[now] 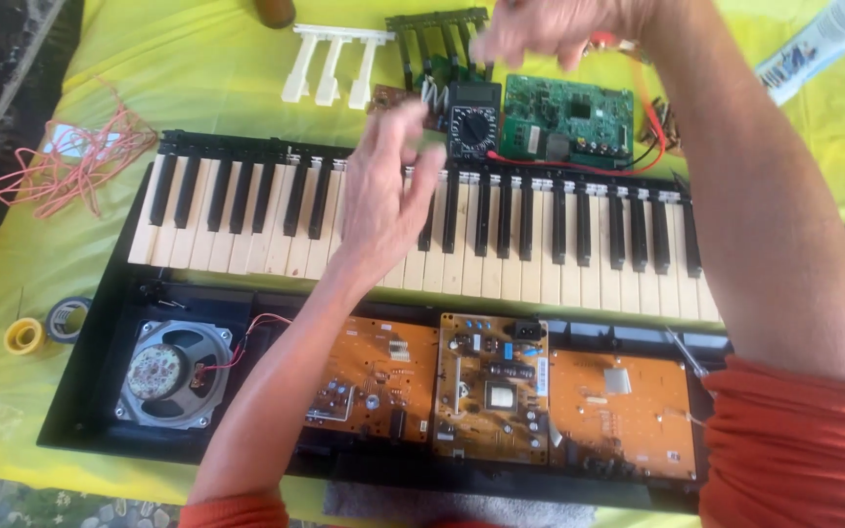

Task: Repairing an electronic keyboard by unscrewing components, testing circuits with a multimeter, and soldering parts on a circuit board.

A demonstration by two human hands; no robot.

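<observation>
Both hands are hovering over the opened keyboard: I am watching the left hand (383, 191) hanging above the middle keys (501, 235) with fingers loosely curled and spread, holding nothing, while the right hand (550, 27) is reaching past the far edge, blurred, fingers half open; I cannot tell whether it is pinching anything. Just under and between them the black multimeter (471, 125) is sitting at the back of the keys, its red and black leads (579, 164) trailing to the right beside a green circuit board (567, 117). Nearer me, the case is lying open, showing a speaker (173, 374) at left and three orange boards (491, 386) in a row. My worry is that a sleeve or forearm crossing those bare boards could be snagging the thin red speaker wires, or that a careless reach could be dragging the meter leads and pulling the meter off the keys. Loose white key pieces (330, 64) and a black key frame (439, 44) are resting further back on the yellow cloth (207, 68). At far right, a white tube-shaped package with blue printing (819, 44) is lying slantwise; at left, a tangle of pink wire (75, 156) and two tape rolls (46, 328), one yellow, one dark.
</observation>
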